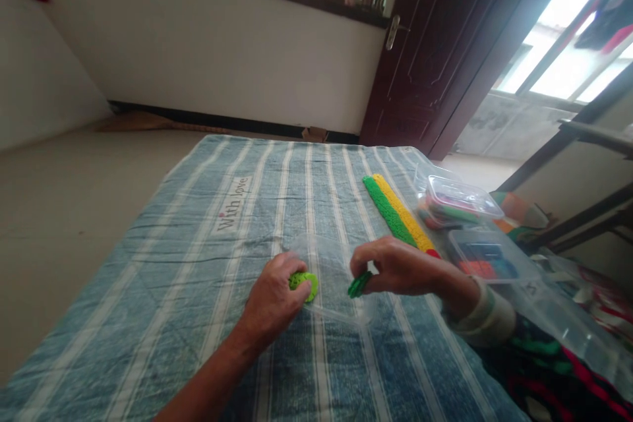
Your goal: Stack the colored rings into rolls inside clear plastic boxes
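Over the middle of the striped cloth, my left hand is closed round a bundle of light-green pieces; what kind they are is too small to make out. My right hand pinches a dark-green piece between thumb and fingers, and its exact kind is unclear. Between and beneath both hands lies a clear plastic lid or shallow tray. To the right, beyond my right hand, lie a green fuzzy strip and a yellow fuzzy strip side by side. A red end shows by my right wrist.
Blue cloth with white stripes covers the table. Along its right edge stand a lidded clear box with coloured contents and an open clear box holding orange and blue pieces. A dark red door and a wall lie beyond.
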`<state>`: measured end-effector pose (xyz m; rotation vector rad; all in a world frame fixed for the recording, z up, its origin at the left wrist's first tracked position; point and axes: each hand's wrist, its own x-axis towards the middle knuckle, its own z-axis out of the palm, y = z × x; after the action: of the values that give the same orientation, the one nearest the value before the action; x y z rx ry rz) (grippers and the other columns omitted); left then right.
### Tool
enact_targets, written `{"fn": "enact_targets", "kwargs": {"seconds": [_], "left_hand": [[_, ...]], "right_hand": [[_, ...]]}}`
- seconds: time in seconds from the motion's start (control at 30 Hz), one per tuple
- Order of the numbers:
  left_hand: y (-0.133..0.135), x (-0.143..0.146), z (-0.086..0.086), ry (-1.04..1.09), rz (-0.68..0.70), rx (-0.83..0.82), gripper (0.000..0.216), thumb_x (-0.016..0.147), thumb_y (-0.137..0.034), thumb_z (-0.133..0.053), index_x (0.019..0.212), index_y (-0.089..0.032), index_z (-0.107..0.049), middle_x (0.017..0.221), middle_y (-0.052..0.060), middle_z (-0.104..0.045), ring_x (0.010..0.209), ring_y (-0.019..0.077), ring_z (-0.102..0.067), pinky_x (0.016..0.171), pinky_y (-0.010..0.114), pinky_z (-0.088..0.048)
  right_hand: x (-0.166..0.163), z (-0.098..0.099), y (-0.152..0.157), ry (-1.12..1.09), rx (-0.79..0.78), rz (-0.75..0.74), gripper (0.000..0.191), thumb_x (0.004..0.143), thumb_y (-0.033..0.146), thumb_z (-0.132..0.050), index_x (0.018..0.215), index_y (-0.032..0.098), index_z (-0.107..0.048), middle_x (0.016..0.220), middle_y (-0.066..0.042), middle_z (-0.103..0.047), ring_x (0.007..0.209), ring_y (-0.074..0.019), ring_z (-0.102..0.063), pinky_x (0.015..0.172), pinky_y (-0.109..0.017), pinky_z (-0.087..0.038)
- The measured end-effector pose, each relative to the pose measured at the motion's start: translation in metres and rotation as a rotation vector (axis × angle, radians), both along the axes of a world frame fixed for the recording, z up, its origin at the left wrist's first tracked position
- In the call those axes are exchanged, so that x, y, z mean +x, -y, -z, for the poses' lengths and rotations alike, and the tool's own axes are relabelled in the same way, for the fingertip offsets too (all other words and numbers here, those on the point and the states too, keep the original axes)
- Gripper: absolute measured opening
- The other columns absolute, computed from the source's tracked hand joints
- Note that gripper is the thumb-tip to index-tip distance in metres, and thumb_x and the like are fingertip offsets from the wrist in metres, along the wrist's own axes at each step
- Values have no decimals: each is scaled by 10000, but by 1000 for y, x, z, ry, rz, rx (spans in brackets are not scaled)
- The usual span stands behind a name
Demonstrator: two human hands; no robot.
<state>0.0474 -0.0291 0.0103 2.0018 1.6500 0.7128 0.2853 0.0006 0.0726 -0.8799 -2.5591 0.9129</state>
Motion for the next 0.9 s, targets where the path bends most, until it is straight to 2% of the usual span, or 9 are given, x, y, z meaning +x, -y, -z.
{"fn": "enact_targets", "kwargs": {"seconds": [0.17, 0.37, 0.5, 0.73, 0.9], "left_hand": [[0, -2, 0, 22, 26, -20, 196, 729, -294, -551, 800, -205, -710, 1068, 93, -667, 1052, 263, -608, 910, 383, -495], [1, -2, 1, 32, 29, -76, 291, 769, -399, -569, 844, -175, -740, 1168, 153, -638, 1093, 295, -600, 919, 402, -489], [1, -2, -1, 40, 52, -65, 272, 777, -373, -554, 820, -170, -731, 1085, 130, -657, 1002, 274, -630, 881, 384, -501], [1, -4, -4, 44, 87, -66, 220, 766, -305, -548, 808, -177, -722, 1032, 111, -662, 998, 262, -618, 909, 383, -483], [0, -5, -7, 63, 91, -89, 247, 755, -310, -555, 869, -191, -739, 1045, 106, -671, 1037, 270, -609, 932, 392, -477]], "right_hand": [[-46, 31, -15, 54, -146, -130, 219, 654, 29, -735, 805, 165, -654, 695, 60, -604, 645, -88, -558, 642, -193, -431], [-59, 51, -19, 8, -176, -104, 320, 616, -10, -712, 876, 177, -711, 796, 31, -673, 720, -115, -609, 688, -208, -444], [-56, 58, -16, -77, -136, -69, 330, 613, -10, -715, 873, 192, -721, 812, 27, -661, 737, -115, -594, 701, -213, -442], [-55, 62, -4, -117, -130, 74, 336, 649, -49, -618, 878, 188, -680, 810, 19, -649, 730, -120, -587, 686, -227, -450], [-59, 60, 2, -121, -77, 95, 493, 646, -88, -552, 1050, 185, -630, 860, 1, -668, 771, -137, -602, 710, -252, -460]]}}
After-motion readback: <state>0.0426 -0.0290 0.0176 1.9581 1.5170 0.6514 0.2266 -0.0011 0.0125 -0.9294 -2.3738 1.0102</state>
